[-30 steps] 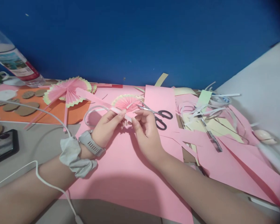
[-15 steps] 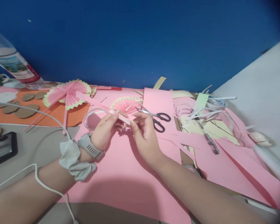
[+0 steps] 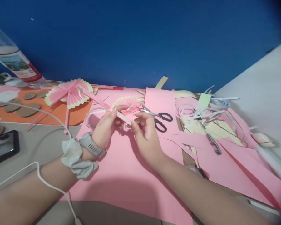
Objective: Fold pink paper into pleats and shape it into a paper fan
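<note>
My left hand (image 3: pixel 106 126) and my right hand (image 3: pixel 145 132) both pinch a long narrow pink paper strip (image 3: pixel 100 103) over a big pink sheet (image 3: pixel 121 168). The strip runs up and to the left from my fingers. Just behind my hands lies a small pleated pink and yellow paper fan (image 3: pixel 128 102). Black-handled scissors (image 3: pixel 158 118) lie right of my right hand, blades pointing left. I wear a grey watch and a grey scrunchie on the left wrist.
A larger pleated fan (image 3: pixel 69 92) lies on an orange sheet (image 3: pixel 58 112) with brown cardboard ovals at left. A plastic bottle (image 3: pixel 12 62) leans at far left, a phone (image 3: pixel 2 147) below it. Paper scraps and strips (image 3: pixel 210 112) pile up at right. A white cable (image 3: pixel 49 184) crosses my left arm.
My hands have shifted slightly; the left fingers slid a little along the strip and the strip's angle changed a bit. Nothing else has moved.
</note>
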Motion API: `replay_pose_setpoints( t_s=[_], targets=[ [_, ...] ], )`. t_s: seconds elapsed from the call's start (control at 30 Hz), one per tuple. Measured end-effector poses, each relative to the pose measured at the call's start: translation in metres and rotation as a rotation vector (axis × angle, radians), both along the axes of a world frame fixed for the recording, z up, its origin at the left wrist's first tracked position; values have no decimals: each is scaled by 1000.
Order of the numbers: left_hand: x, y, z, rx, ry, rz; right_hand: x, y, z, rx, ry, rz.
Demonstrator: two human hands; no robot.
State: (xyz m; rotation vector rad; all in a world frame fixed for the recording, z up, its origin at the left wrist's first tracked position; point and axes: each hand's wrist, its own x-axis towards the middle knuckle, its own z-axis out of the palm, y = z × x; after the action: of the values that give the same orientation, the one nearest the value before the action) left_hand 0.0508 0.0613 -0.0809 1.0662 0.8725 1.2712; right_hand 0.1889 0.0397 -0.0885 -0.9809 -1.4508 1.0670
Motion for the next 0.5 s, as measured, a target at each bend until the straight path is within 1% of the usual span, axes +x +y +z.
replay_pose_setpoints(
  t_s=[0.07, 0.2, 0.4, 0.5],
  targets=[
    [0, 0, 1, -9, -22, -8, 0, 0, 1, 10, 12, 7],
    [0, 0, 1, -102, -57, 18, 0, -1, 1, -8, 12, 23],
    [-2, 1, 2, -92, -87, -30, 0, -1, 0, 3, 0, 47],
    [-3, 2, 1, -122, -74, -40, 1, 0, 0, -12, 3, 30]
  ],
)
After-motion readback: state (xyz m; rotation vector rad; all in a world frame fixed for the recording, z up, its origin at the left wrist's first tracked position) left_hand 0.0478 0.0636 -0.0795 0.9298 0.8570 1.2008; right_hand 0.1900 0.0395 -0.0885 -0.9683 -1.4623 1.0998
